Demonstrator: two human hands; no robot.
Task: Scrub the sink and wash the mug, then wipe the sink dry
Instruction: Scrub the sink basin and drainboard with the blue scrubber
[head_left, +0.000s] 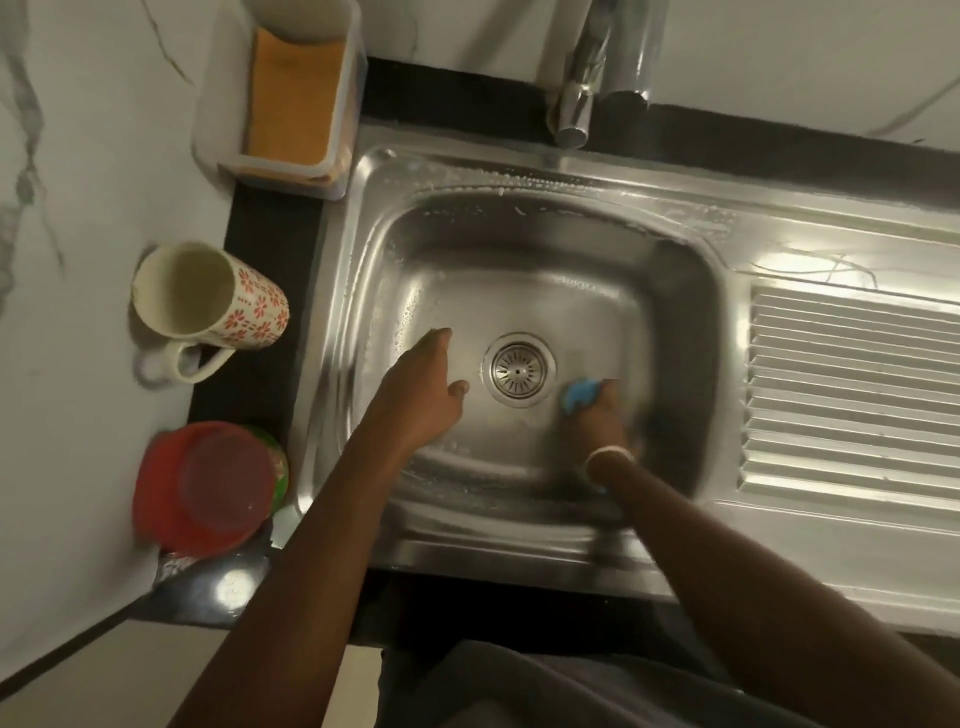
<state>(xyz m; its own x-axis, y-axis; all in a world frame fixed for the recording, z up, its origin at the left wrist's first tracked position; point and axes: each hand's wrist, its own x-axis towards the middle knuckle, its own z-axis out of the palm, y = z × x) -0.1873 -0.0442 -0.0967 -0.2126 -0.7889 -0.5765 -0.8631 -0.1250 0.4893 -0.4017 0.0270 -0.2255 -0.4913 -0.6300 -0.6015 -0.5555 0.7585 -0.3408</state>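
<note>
A person scrubs a stainless-steel sink (519, 218), the right hand (597, 415) curled around a blue scrubber (581, 395) and pressing it to the basin floor just right of the drain strainer (518, 369); blur around that hand suggests a quick scrubbing stroke. The left hand (426, 389) lies flat with straight fingers on the basin floor on the drain's other side, holding nothing, likely bracing the body while the other works. Soap foam clings along the far rim beyond both hands, below the tap (576, 104), a sign that scrubbing is under way and rinsing not yet done. The flowered mug (208, 296) lies on its side on the counter well to the left of the left hand, outside the basin, seemingly parked there to keep the bowl free. Nearer the person on that side sits a red lidded tub (208, 483); a clear caddy (280, 98) holding an orange cloth stands beyond the mug. The basin walls hem in both hands closely, while the ribbed drainboard (852, 384) to the right offers open room.
</note>
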